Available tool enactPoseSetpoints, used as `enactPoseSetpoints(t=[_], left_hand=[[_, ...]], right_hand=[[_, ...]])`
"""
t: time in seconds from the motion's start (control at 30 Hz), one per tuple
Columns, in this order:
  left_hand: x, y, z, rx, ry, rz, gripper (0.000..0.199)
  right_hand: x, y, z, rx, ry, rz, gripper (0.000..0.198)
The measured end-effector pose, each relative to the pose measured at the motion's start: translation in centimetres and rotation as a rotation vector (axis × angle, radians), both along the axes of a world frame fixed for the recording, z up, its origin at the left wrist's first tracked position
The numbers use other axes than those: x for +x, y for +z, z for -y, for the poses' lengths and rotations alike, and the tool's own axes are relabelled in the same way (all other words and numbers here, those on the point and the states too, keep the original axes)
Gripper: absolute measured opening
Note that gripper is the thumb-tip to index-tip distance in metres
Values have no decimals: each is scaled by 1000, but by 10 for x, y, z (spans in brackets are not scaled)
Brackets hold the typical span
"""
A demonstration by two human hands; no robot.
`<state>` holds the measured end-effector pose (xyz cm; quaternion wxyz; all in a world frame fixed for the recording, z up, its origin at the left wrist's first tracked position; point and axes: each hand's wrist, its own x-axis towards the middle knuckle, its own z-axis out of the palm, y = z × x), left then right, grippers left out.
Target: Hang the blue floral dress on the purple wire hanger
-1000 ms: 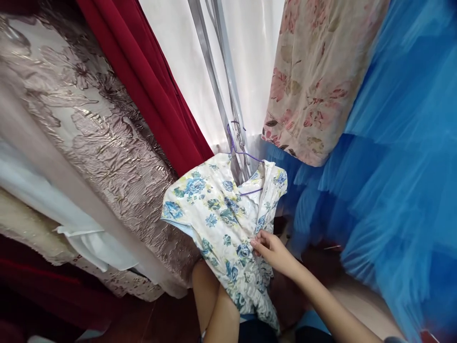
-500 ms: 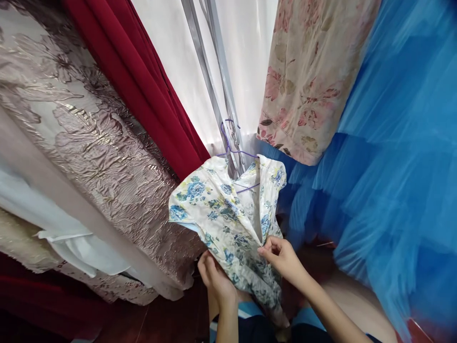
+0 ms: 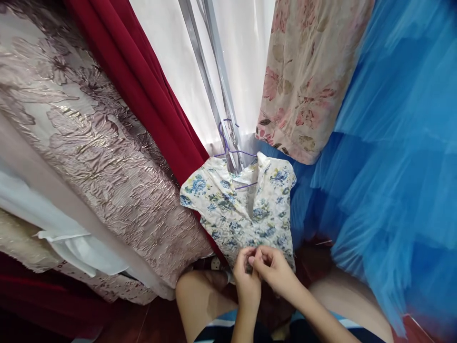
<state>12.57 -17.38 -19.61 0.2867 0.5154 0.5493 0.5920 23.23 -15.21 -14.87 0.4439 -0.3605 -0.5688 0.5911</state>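
Floral blouse (image 3: 233, 228): hangs in front of us, short-sleeved, blue flowers on white, its chest just above our fingers and its lower end hidden behind our hands.
Long axis: runs from the shoulders down towards our lap, nearly in line with our left forearm; our right forearm comes in at a slant.
V-neck (image 3: 251, 212): narrows to a point on the blouse's centre line, and our fingertips meet just below that point, apart from it.
Left hand (image 3: 247, 274): fingers curled into a pinch on the front cloth, a little left of the centre line.
Right hand (image 3: 274, 270): thumb and forefinger closed in a pinch on the same front, the tips touching or almost touching those of the left; we cannot make out what small part lies between them.
Nearer hand: neither, as we see it; both sit at the centre front.
Purple hanger (image 3: 225, 139): inside the shoulders, its hook up beside the grey metal uprights (image 3: 200, 55).
Neighbours: red cloth (image 3: 143, 90) behind our left, blue tulle skirt (image 3: 400, 143) to our right.
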Motion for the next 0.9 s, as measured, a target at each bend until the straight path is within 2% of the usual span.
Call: enactPoseSetpoints(t=[0.1,0.2,0.4,0.57,0.73,0.9], left_hand=[[-3,-1,-10,-61,-63,88,27],[-12,-1,-33,-70,-64,31,28],[-28,-7,-120,-77,98,-210,38],[-34,-13,-175,-129,157,-331,31],[-37,-14,-195,-145,208,-413,22],[-33,-8,-177,-121,122,-459,20]], right_hand=[[7,-7,-11,-35,-13,-22,35],[15,-16,-18,-62,-4,3,39],[17,-22,-12,-91,14,43,39],[18,-24,-15,-86,1,10,38],[28,-27,-17,-114,-20,13,39],[34,-25,-10,-125,-50,20,40]])
